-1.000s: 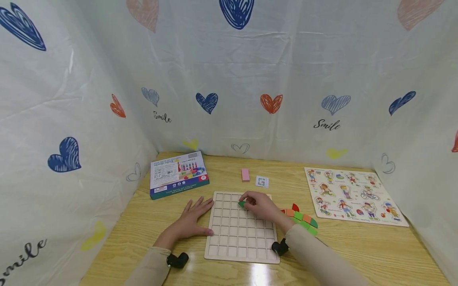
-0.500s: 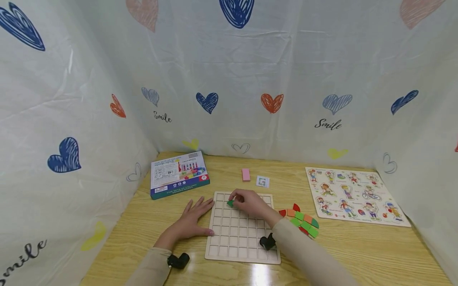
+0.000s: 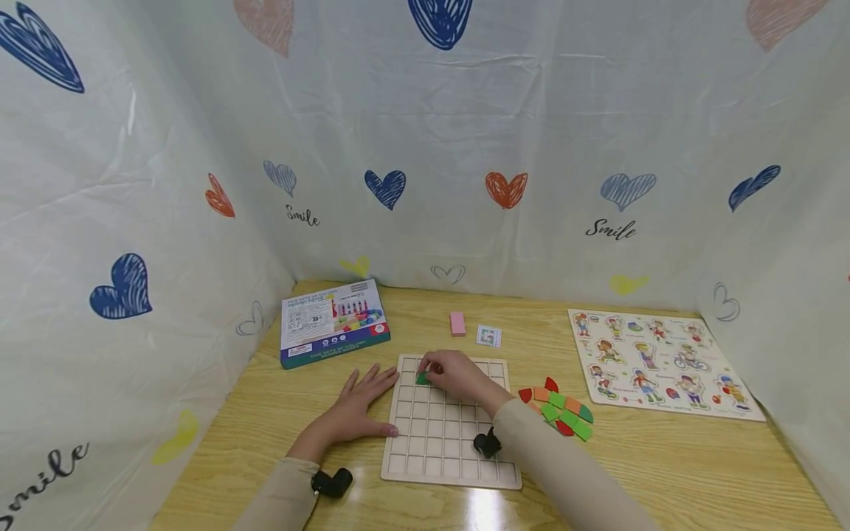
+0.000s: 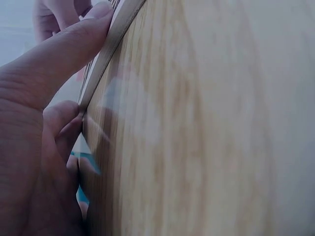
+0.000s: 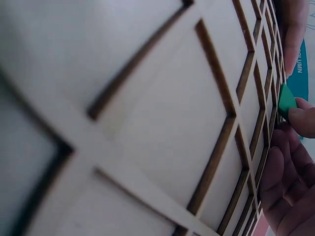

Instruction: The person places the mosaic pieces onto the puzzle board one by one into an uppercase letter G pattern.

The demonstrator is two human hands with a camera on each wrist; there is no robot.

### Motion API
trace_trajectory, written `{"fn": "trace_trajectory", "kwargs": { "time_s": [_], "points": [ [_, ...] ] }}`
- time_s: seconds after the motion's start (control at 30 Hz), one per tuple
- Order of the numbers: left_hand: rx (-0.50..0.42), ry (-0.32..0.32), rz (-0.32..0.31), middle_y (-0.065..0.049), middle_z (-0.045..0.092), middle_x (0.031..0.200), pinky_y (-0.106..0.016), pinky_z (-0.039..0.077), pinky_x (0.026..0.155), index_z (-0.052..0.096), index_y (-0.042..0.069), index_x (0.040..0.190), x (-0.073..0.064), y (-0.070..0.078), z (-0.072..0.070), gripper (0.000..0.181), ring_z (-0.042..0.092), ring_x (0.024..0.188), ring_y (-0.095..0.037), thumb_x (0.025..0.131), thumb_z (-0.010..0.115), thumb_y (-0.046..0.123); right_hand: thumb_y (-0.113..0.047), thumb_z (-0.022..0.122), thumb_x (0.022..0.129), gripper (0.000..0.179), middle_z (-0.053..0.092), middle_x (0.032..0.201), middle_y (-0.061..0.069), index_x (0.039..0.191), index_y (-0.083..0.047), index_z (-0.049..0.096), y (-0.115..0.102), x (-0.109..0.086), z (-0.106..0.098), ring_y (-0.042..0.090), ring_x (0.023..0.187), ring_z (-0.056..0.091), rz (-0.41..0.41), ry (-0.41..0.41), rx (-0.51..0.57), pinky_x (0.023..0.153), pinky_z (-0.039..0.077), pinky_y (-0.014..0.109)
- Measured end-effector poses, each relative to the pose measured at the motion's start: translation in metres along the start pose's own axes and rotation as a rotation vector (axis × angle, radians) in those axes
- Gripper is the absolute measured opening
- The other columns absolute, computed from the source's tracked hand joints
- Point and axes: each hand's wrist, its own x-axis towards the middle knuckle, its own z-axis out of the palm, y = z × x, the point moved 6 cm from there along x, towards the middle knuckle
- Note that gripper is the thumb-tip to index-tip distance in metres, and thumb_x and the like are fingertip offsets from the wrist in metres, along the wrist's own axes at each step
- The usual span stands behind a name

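A pale wooden grid board (image 3: 434, 446) with rows of square recesses lies flat in the middle of the table. My right hand (image 3: 458, 375) reaches over its far part and pinches a small dark green tile (image 3: 422, 378) between thumb and fingertips. In the right wrist view, the green tile (image 5: 286, 102) shows a curved edge and stands tilted right at the grid. My left hand (image 3: 355, 413) lies spread at the board's left side, fingertips and thumb at its edge. The left wrist view shows the left thumb (image 4: 74, 46) resting along the board's rim.
Right of the board lies a cluster of green, orange and red tiles (image 3: 554, 409). Behind it are a pink block (image 3: 457, 324) and a small printed card (image 3: 489, 336). A game box (image 3: 335, 324) sits back left, a picture puzzle board (image 3: 664, 365) to the right.
My right hand has moved left across the board's far rows with the green tile, and more of the tile cluster shows. The left hand has stayed in place.
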Motion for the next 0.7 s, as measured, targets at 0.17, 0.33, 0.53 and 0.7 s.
{"fn": "trace_trajectory", "kwargs": {
  "time_s": [0.17,0.33,0.53,0.7],
  "points": [
    [-0.004,-0.001,-0.003,-0.002,0.026,0.167,-0.059,-0.009,0.122,0.033,0.016,0.161,-0.0002,-0.0003,-0.0001,0.099,0.005,0.157,-0.033,0.083,0.076,0.059,-0.014,0.068,0.098,0.012,0.059,0.091,-0.006,0.107,-0.018,0.074,-0.0003,0.0010,0.0044,0.011,0.081,0.054,-0.002,-0.005,-0.058,0.074,0.049,0.031],
    [0.002,-0.001,-0.007,-0.002,0.026,0.168,-0.059,-0.010,0.122,0.032,0.016,0.161,-0.0004,-0.0008,0.0005,0.100,0.005,0.157,-0.033,0.083,0.076,0.060,-0.015,0.071,0.096,0.015,0.057,0.097,-0.003,0.109,-0.018,0.076,-0.0012,-0.0010,0.0051,0.012,0.082,0.052,0.009,-0.006,-0.069,0.074,0.048,0.031],
    [0.003,-0.001,-0.004,-0.002,0.026,0.168,-0.059,-0.009,0.122,0.032,0.016,0.161,-0.0003,0.0003,0.0004,0.100,0.005,0.157,-0.033,0.083,0.076,0.060,-0.013,0.071,0.095,0.017,0.059,0.097,-0.004,0.110,-0.019,0.076,-0.0017,-0.0021,0.0052,0.011,0.080,0.051,-0.002,-0.005,-0.093,0.073,0.047,0.029],
    [0.008,0.000,0.002,-0.002,0.026,0.168,-0.059,-0.009,0.122,0.032,0.016,0.161,-0.0002,0.0013,-0.0001,0.100,0.005,0.157,-0.033,0.083,0.076,0.060,-0.013,0.071,0.094,0.017,0.060,0.097,-0.003,0.109,-0.018,0.076,-0.0025,-0.0033,0.0049,0.010,0.078,0.051,-0.013,-0.003,-0.098,0.072,0.047,0.028]
  ]
}}
